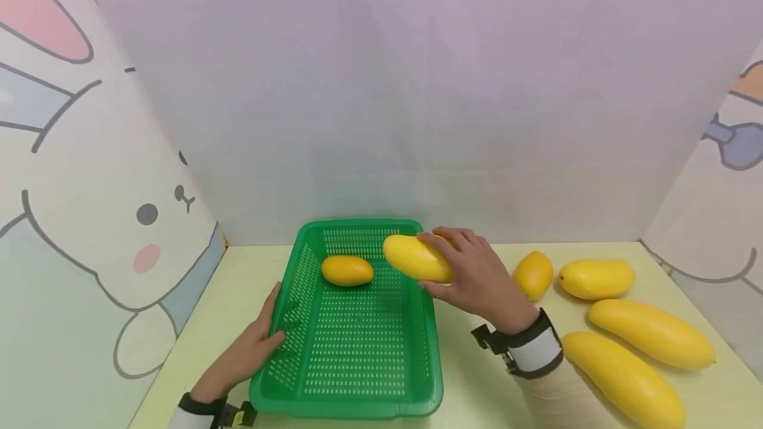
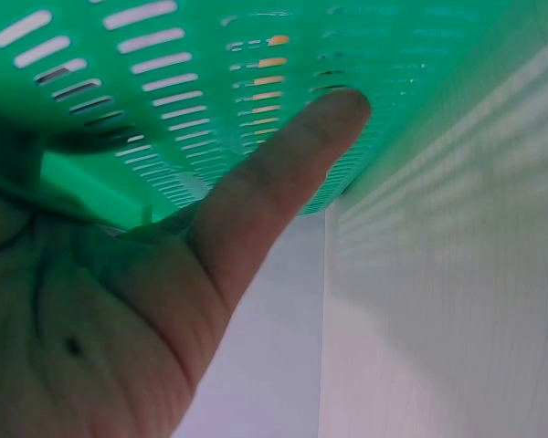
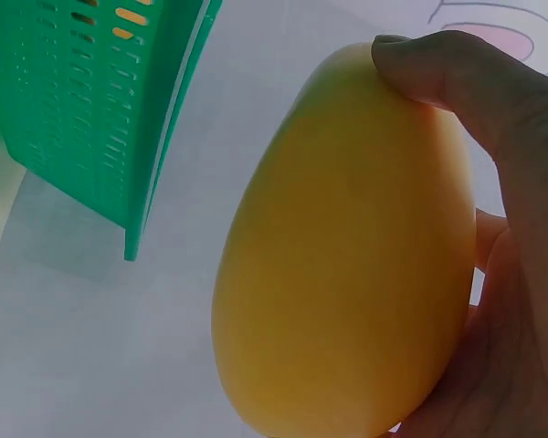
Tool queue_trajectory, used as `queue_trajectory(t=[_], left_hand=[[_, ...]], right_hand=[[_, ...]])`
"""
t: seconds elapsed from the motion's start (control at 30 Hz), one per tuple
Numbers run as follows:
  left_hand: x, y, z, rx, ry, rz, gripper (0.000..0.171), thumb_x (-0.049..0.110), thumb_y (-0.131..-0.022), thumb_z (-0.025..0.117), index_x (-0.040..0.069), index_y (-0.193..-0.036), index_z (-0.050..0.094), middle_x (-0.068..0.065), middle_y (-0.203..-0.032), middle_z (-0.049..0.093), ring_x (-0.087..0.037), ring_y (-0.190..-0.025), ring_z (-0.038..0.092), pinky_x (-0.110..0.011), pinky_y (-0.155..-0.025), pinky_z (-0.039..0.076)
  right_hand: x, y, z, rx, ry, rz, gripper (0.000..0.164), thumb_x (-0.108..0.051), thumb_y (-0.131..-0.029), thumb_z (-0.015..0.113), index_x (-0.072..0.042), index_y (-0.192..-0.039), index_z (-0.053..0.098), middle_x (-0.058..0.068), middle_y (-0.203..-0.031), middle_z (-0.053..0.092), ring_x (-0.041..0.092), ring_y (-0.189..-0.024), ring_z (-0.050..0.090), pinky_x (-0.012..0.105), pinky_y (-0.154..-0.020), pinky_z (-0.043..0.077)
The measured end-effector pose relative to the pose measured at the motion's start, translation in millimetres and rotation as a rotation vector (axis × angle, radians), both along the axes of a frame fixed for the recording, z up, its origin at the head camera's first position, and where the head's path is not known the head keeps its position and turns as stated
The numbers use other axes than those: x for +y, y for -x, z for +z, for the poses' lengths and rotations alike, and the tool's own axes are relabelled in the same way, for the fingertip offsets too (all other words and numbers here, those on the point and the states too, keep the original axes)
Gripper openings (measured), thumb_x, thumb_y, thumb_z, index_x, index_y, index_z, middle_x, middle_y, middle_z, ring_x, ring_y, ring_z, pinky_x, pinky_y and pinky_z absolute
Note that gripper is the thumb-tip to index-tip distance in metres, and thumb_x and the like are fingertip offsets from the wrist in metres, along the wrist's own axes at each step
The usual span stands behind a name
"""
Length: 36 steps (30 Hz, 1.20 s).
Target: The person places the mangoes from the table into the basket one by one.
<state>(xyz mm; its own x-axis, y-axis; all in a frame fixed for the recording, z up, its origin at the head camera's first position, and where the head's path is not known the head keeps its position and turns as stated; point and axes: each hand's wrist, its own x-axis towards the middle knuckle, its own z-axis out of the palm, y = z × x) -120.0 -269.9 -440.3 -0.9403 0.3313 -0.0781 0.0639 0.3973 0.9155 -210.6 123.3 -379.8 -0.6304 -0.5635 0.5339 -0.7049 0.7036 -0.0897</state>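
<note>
Mango point(image 1: 411, 257), gripped in the right hand point(image 1: 479, 277), is held up by the right rim of the basket point(image 1: 346, 409); the left hand point(image 1: 253, 346) holds the left rim. Yellow fruits point(image 1: 652, 333) lie rightward on the tabletop point(image 1: 250, 267), an orange fruit point(image 1: 533, 275) farther back, another orange fruit point(image 1: 348, 271) inside the basket's far end.

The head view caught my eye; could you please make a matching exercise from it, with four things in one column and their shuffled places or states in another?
Things:
1. Left hand
2. Right hand
3. Basket
4. Table

Places or states:
A. green, with one orange fruit inside
B. pale yellow, bearing the basket
C. touching the basket's left side
D. holding a yellow fruit

Right pairs: 1-C, 2-D, 3-A, 4-B.
</note>
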Motion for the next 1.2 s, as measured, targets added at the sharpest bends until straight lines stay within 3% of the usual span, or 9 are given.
queue_trajectory(t=[0.37, 0.67, 1.2], left_hand=[[0.9, -2.2, -2.9, -0.015, -0.030, 0.002, 0.081, 0.000, -0.093, 0.038, 0.025, -0.146, -0.018, -0.032, -0.147, 0.008, -0.031, -0.087, 0.061, -0.039, -0.062, 0.053], [1.0, -1.0, -2.6, 0.009, -0.011, -0.014, 0.081, 0.001, -0.094, 0.039, 0.023, -0.147, -0.017, -0.031, -0.148, 0.009, -0.028, -0.086, 0.060, -0.038, -0.063, 0.053], [1.1, -0.9, 1.4, 0.047, 0.029, -0.009, 0.080, 0.003, -0.094, 0.040, 0.019, -0.147, -0.017, -0.034, -0.145, 0.013, -0.027, -0.082, 0.061, -0.037, -0.064, 0.053]], right_hand=[[-13.7, -8.6, -1.7, -0.009, 0.016, 0.052, 0.072, -0.057, -0.075, 0.066, -0.027, -0.137, 0.044, 0.003, -0.127, 0.049, 0.021, -0.110, 0.044, 0.041, -0.079, 0.043], [-21.2, -14.4, 7.2, -0.034, -0.037, 0.081, 0.072, -0.062, -0.078, 0.061, -0.029, -0.139, 0.041, 0.001, -0.128, 0.049, 0.020, -0.108, 0.046, 0.039, -0.078, 0.043], [-38.1, -5.0, 16.4, -0.055, -0.068, 0.146, 0.068, -0.063, -0.078, 0.059, -0.027, -0.135, 0.047, -0.004, -0.123, 0.053, 0.015, -0.101, 0.048, 0.033, -0.075, 0.044]])
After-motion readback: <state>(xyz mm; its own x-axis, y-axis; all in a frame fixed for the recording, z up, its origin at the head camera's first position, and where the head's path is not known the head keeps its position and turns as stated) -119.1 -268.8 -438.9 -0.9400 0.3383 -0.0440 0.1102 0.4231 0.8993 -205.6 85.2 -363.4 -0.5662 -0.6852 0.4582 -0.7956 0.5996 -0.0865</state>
